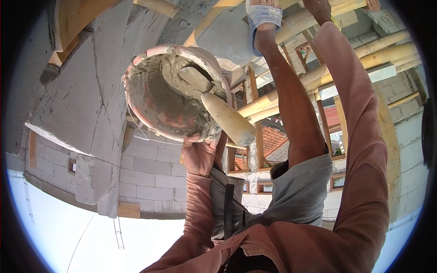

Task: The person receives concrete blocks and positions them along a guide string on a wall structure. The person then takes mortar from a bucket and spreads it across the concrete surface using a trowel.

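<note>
A round reddish bucket [129,93], its rim and inside caked with wet grey mortar [170,75], is tilted with its mouth toward me. My left hand [200,155] grips its lower rim, fingers hooked over the edge. A trowel [230,120] rests in the bucket. Its pale wooden handle sticks out over the rim, and its mortar-coated end lies in the mix. My right arm stretches up to the top edge, where my right hand [317,10] is partly cut off beside the bamboo poles. Its fingers are hidden.
Long bamboo poles [382,59] and timbers cross the upper right. My foot in a blue sandal [261,20] is up among them. A cracked grey concrete surface [86,95] fills the left, above a block wall [152,175]. Orange roof tiles [273,148] show through gaps.
</note>
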### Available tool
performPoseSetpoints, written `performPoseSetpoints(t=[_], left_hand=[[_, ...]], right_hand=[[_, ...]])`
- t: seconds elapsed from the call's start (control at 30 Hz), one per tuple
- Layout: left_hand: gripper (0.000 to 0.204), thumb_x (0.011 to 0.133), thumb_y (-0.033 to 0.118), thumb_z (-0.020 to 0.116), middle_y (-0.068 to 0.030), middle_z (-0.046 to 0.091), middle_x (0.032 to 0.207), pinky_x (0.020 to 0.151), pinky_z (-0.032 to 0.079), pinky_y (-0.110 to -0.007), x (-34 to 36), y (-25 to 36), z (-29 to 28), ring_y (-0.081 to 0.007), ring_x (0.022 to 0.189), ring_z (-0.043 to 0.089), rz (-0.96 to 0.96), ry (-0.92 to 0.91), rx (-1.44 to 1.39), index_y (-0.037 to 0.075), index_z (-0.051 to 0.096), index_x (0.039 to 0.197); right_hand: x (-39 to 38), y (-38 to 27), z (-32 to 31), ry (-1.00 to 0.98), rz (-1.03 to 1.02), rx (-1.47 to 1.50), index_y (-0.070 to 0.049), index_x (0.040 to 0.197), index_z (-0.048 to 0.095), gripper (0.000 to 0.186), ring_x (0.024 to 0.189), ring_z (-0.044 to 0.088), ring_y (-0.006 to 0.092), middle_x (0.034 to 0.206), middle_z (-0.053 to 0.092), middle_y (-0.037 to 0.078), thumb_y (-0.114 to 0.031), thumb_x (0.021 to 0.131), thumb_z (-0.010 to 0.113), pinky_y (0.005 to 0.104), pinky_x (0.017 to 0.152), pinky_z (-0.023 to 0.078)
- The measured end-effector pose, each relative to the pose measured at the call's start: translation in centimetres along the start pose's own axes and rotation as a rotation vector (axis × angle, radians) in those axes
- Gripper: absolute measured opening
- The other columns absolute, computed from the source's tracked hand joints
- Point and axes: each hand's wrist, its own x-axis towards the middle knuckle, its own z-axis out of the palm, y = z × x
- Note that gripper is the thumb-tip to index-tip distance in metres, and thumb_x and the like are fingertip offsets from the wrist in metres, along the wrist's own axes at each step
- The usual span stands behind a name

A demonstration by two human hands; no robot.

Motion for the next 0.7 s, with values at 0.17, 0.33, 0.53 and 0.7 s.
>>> performPoseSetpoints(t=[0.17, 0.33, 0.53, 0.7], left_hand=[[0.052, 0.097, 0.009, 0.051, -0.0222, 0.049, 0.147, 0.105, 0.052, -0.057, -6.5, 2.4, -4.7, -0.0346, 0.125, 0.060, 0.081, -0.018, -0.207, 0.007, 0.040, 0.148], [0.063, 0.095, 0.006, 0.051, -0.0211, 0.035, 0.155, 0.102, 0.053, -0.051, -14.6, 5.1, -7.0, -0.0226, 0.102, 0.058, 0.231, 0.082, -0.157, 0.009, 0.028, 0.154], [0.079, 0.093, 0.003, 0.051, -0.0197, 0.017, 0.166, 0.100, 0.055, -0.044, -19.4, 6.7, -11.0, -0.0082, 0.075, 0.056, 0.303, 0.180, -0.172, 0.011, 0.013, 0.161], [0.067, 0.099, 0.017, 0.048, -0.0179, 0.020, 0.165, 0.101, 0.052, -0.047, -19.9, 6.8, -13.9, -0.0194, 0.098, 0.058, 0.281, 0.141, -0.418, 0.012, 0.021, 0.160]], right_hand=[[-8.0, -5.5, -2.0, -0.021, -0.459, 0.540, -0.019, 0.127, 0.063, 0.034, 0.119, 0.061, 0.0302, 0.133, 0.052, 0.012, -0.029, 0.094, 0.060, 0.0435, 0.094, 0.051], [-16.6, -24.4, -5.7, -0.510, -1.428, 0.497, -0.014, 0.097, 0.071, 0.016, 0.089, 0.068, 0.0261, 0.117, 0.060, 0.007, -0.025, 0.089, 0.062, 0.0410, 0.078, 0.053], [-43.0, -39.5, 6.4, -0.543, -1.521, 0.520, -0.013, 0.079, 0.059, 0.012, 0.079, 0.055, 0.0199, 0.088, 0.052, 0.002, -0.020, 0.088, 0.063, 0.0368, 0.075, 0.045], [-59.4, -44.0, 19.7, -0.428, -1.363, -0.172, -0.017, 0.080, 0.053, 0.011, 0.070, 0.046, 0.0172, 0.074, 0.045, -0.001, -0.021, 0.088, 0.058, 0.0347, 0.067, 0.039]])
